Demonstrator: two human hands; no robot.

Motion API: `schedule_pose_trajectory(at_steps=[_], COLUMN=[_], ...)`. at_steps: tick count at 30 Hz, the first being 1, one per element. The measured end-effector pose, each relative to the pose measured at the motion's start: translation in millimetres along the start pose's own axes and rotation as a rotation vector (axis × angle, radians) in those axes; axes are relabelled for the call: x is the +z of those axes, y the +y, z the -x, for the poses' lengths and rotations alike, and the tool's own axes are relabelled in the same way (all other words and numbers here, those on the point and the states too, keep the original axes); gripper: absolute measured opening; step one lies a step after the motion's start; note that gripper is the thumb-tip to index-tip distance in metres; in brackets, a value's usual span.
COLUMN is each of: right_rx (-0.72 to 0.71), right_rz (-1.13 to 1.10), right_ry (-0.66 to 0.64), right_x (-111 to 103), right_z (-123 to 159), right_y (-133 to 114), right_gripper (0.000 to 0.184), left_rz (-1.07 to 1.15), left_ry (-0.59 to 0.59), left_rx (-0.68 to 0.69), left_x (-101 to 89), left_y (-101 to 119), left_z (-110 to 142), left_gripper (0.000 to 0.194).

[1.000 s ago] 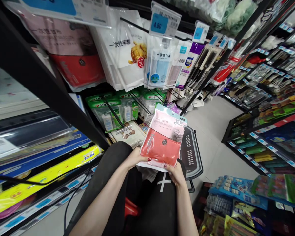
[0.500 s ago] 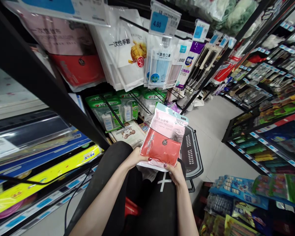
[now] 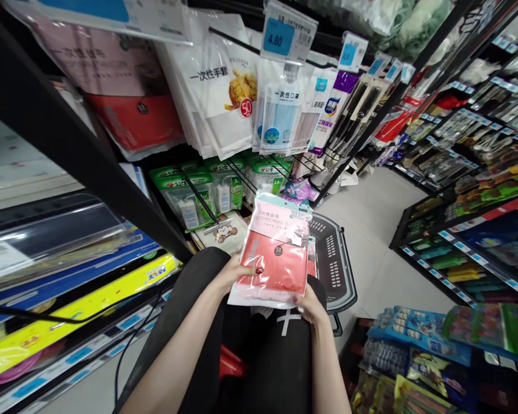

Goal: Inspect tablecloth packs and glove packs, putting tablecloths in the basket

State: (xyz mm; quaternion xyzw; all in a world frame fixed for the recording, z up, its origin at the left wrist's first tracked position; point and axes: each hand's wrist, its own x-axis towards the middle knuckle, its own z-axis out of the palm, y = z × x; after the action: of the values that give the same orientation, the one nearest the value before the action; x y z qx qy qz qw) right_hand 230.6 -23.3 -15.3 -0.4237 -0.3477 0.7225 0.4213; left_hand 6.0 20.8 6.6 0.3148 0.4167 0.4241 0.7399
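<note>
A flat plastic pack of disposable tablecloth [image 3: 276, 259], red below and pink above, is held over my lap, tilted with its printed front towards me. My left hand [image 3: 237, 276] grips its lower left side, thumb on the front and fingers hidden behind. At the lower right corner my right hand [image 3: 311, 305] is closed on the pack's edge, most of its fingers out of sight underneath. A strip of what looks like a second similar pack [image 3: 312, 257] shows behind the first one's right edge.
A black shopping basket [image 3: 336, 253] stands beyond my right knee. Glove packs [image 3: 222, 86], mask packs [image 3: 280, 109] and more red tablecloth packs [image 3: 133, 115] hang ahead on hooks. Green-topped packs [image 3: 185, 195] hang lower. Bagged goods [image 3: 418, 339] lie at the right.
The front tablecloth pack has slid left and slightly down with my left hand. Part of a similar pack now shows behind its right edge. My right hand has barely moved.
</note>
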Motion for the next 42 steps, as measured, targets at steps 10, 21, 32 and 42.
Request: schedule_pose_trajectory(at_steps=[10,21,32,42], right_rx=[0.010,-0.037,-0.069,-0.028], right_rz=[-0.100,-0.070,-0.040,-0.073], right_ry=[0.161,0.163,0.178,0.085], right_x=[3.9,6.5,0.6,0.9], right_z=[-2.1,-3.4,-5.1,-2.0], right_y=[-5.2,-3.9,3.0,-3.1], right_gripper=[0.036,0.032,0.026,0.032], left_rz=[-0.089,-0.212,-0.218,-0.052], left_ry=[-0.075,-0.057,-0.062,-0.112], left_rx=[-0.084,-0.030,0.008,-0.084], left_x=[4.3,3.5,1.1,3.5], left_y=[-4.4,-6.8,-10.9,-5.9], left_z=[0.3,-1.9,-5.0,1.1], left_gripper=[0.032,0.029,0.030,0.038])
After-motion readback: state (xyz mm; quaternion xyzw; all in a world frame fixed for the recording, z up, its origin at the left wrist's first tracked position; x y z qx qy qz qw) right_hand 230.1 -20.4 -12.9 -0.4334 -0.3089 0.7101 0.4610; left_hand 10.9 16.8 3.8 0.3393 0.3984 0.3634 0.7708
